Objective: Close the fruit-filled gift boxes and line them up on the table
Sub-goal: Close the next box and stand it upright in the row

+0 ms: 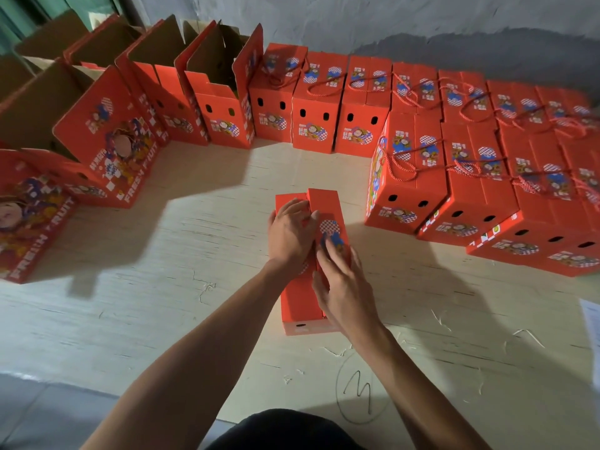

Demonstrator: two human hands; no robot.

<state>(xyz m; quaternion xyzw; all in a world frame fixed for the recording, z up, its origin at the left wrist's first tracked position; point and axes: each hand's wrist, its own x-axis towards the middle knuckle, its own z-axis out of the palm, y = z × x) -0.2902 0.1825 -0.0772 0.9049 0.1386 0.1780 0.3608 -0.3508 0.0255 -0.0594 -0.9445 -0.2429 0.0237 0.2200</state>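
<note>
We have one red gift box in the middle of the bench, directly under both our hands, with its long axis running away from us. Its two top flaps meet along a seam down that axis, and the right flap sits a little higher than the left.

Our left hand lies flat on the left flap toward the far end, fingers spread and pressing, grasping nothing. Our right hand rests on the right flap nearer to us, its fingers stretched along the seam and pressing too.

Since the raised flap is under the right hand, we judge the closing push falls to that hand, downward and toward the seam.

Closed boxes wait in rows to the right; open boxes stand far left.
</note>
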